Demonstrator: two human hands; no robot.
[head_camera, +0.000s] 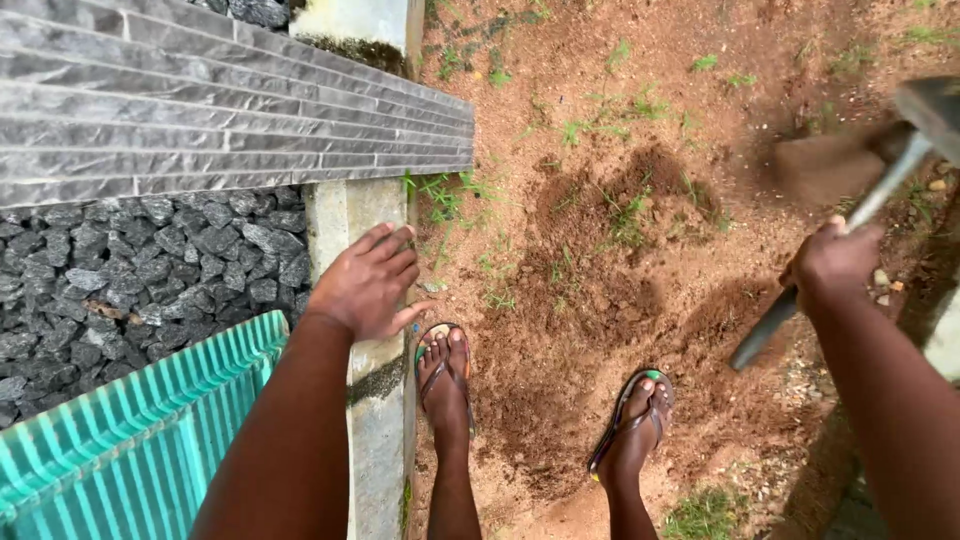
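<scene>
- Right hand (832, 262) clamped round the metal shaft of a long-handled digging tool (850, 225), which you hold at your right side, slanting up and away, its blurred head at the frame's upper right edge above the soil.
- Left hand (368, 280) spread open, fingers apart, palm down on or just over the concrete kerb (375, 420); whether it touches cannot be told.
- Your feet in flip-flops (445, 375) stand on the bare red earth (600, 300), the left one just beside the kerb.
- Judged from its look, the tool is stiff and head-heavy; a smooth shaft may turn slippery in a damp palm, so grip it mid-shaft as now, with a second hold nearer the butt end for control.
- Beyond the kerb on your left: a teal ribbed grille (130, 440), then a bed of dark crushed stone (150, 260), then grey stone cladding (200, 110).
- Farther out, freshly turned soil and sparse tufts of grass (620, 215).
</scene>
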